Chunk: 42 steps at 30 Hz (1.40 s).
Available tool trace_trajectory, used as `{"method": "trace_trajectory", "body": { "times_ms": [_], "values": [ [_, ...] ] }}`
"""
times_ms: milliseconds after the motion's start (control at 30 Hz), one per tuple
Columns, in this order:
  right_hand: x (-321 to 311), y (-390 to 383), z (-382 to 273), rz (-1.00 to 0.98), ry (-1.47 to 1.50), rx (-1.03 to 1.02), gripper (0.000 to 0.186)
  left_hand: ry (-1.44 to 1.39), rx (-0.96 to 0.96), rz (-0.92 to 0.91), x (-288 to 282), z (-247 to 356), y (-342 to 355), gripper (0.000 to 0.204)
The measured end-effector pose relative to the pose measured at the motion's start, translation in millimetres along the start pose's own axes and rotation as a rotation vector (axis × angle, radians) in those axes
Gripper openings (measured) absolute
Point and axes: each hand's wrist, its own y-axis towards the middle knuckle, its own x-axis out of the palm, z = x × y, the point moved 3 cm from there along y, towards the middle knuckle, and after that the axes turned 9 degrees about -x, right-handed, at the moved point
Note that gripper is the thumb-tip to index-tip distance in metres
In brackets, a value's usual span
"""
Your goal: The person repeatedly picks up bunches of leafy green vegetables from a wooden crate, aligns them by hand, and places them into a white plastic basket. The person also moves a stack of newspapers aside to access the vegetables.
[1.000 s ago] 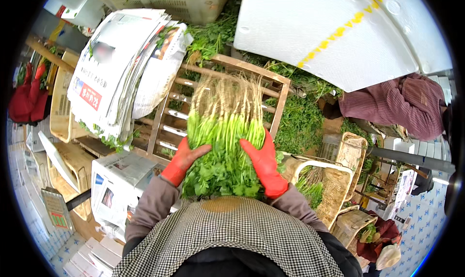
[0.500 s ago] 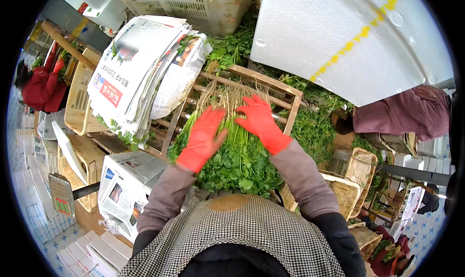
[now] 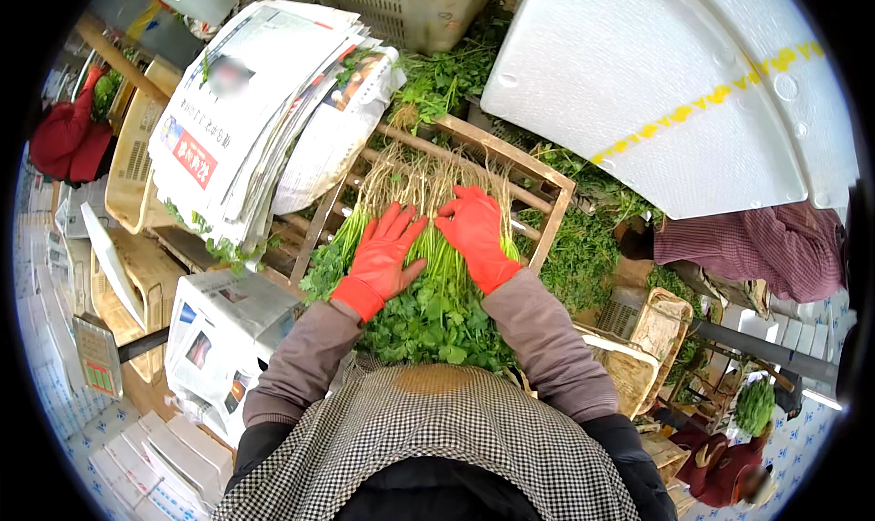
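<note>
Leafy green herbs that look like coriander [image 3: 437, 325] lie in a broad layer, roots at the far end and leaves toward me. They rest on a slatted wooden rack [image 3: 547, 225]. My left hand [image 3: 378, 261], in a red rubber glove, lies open on the stems at the left, fingers pointing to the roots. On the right side of the layer, my right hand [image 3: 478, 238], in a matching glove, rests on the stems just below the roots. Its fingers are slightly bent and apart, with nothing visibly gripped.
A thick stack of newspapers [image 3: 228, 111] stands at the left of the rack. White foam boxes [image 3: 638, 83] fill the far right. Loose greens [image 3: 583, 266] cover the ground at right. Co-workers in red [image 3: 68, 143] and a person's purple sleeve [image 3: 756, 247] are nearby.
My right hand has shifted left, nearer my left hand, over the stems. My left hand has settled flatter, fingers more spread. The whole view has swung slightly.
</note>
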Motion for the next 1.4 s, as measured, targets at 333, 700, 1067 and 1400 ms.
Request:
{"method": "trace_trajectory", "body": {
  "times_ms": [333, 700, 1067, 1400],
  "values": [
    [-5.5, -3.2, 22.9, 0.192, 0.331, -0.150, 0.007, 0.023, 0.158, 0.162, 37.9, -14.6, 52.7, 0.047],
    [-44.7, 41.4, 4.7, 0.478, -0.020, -0.252, 0.017, -0.091, 0.356, 0.143, 39.1, -36.4, 47.4, 0.037],
    [-104.9, -45.5, -11.2, 0.007, 0.535, -0.192, 0.034, -0.255, 0.183, -0.014, -42.7, -11.5, -16.3, 0.061],
    [-18.1, -134.9, -52.1, 0.180, -0.161, -0.047, 0.063, -0.106, 0.388, -0.311, 8.1, -35.1, -61.9, 0.054]
  ]
}}
